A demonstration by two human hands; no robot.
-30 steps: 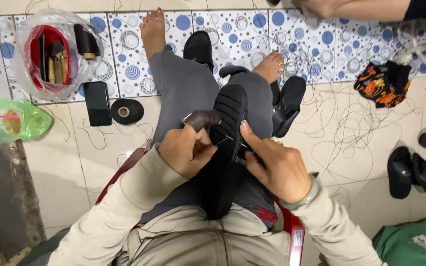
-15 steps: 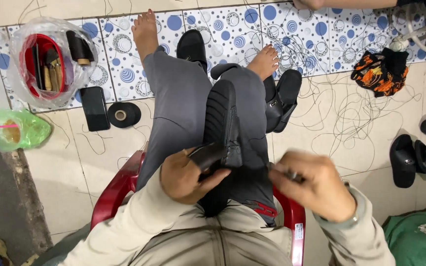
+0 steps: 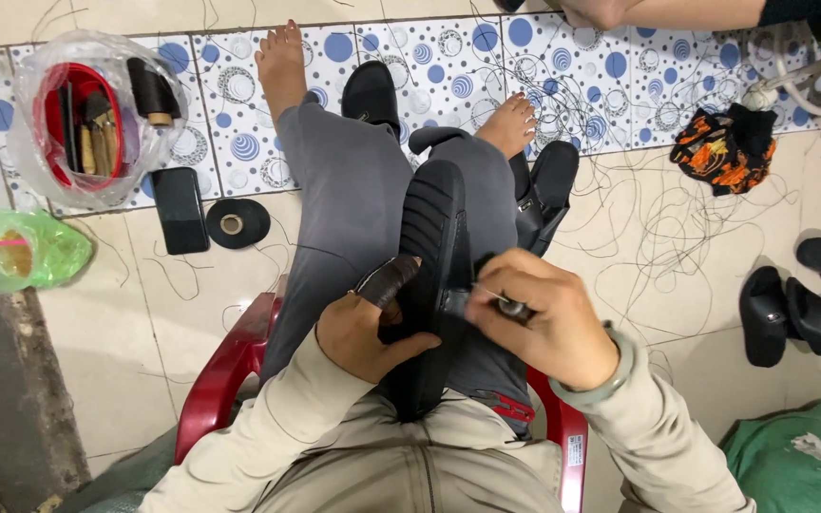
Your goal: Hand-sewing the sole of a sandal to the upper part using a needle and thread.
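Observation:
A black sandal [image 3: 434, 247] lies sole-up along my lap, between my grey-trousered legs. My left hand [image 3: 365, 328] grips its left edge, and a brown leather guard covers the thumb. My right hand [image 3: 544, 318] is closed on a thin metal needle tool [image 3: 504, 304] pressed against the sandal's right edge, where a fine thread runs. I sit on a red plastic chair [image 3: 225, 375], bare feet resting on the dotted tiles.
A black thread spool [image 3: 238, 223] and a dark phone [image 3: 180, 209] lie left of my leg. A bagged red tool box [image 3: 92, 119] and green bag [image 3: 16, 252] are further left. More black sandals [image 3: 548, 185] [image 3: 791, 313] and loose threads lie right. Another person's arm [image 3: 667, 11] reaches in above.
My right hand, pulled away to the right half a second ago, has come back to the sandal's edge with the needle. My left hand stays gripping the sandal.

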